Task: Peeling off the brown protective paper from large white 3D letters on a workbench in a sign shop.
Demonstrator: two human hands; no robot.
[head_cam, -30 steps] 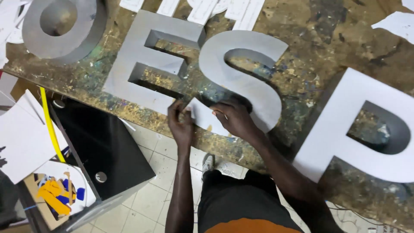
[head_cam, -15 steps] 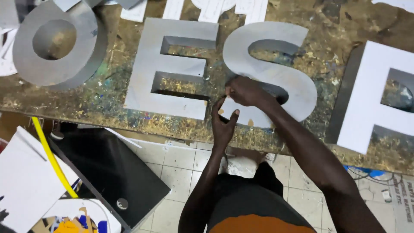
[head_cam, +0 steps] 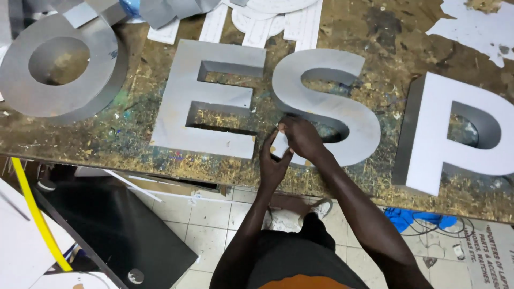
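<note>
A large grey block letter shaped like an S point(head_cam: 326, 96) lies flat on a paint-spattered workbench point(head_cam: 385, 48). My left hand point(head_cam: 272, 163) presses on the lower left tail of this letter, fingers pinched at its edge. My right hand point(head_cam: 301, 135) lies over the same tail, fingertips on the pale face just above the left hand. Both hands touch the letter's bottom end near the bench's front edge. What sits under the fingers is hidden.
A grey E-shaped letter point(head_cam: 214, 101) lies left of the S, a round O-shaped one point(head_cam: 53, 69) far left, a white P-shaped one point(head_cam: 455, 139) right. White paper cut-outs point(head_cam: 267, 16) lie behind. Below the bench: a black panel point(head_cam: 112, 230), yellow tube point(head_cam: 35, 214), tiled floor, blue rag point(head_cam: 417, 219).
The view has shifted right and closer along the bench. Both hands stay on the lower tail of the S-shaped letter, the right hand now lying more over the left.
</note>
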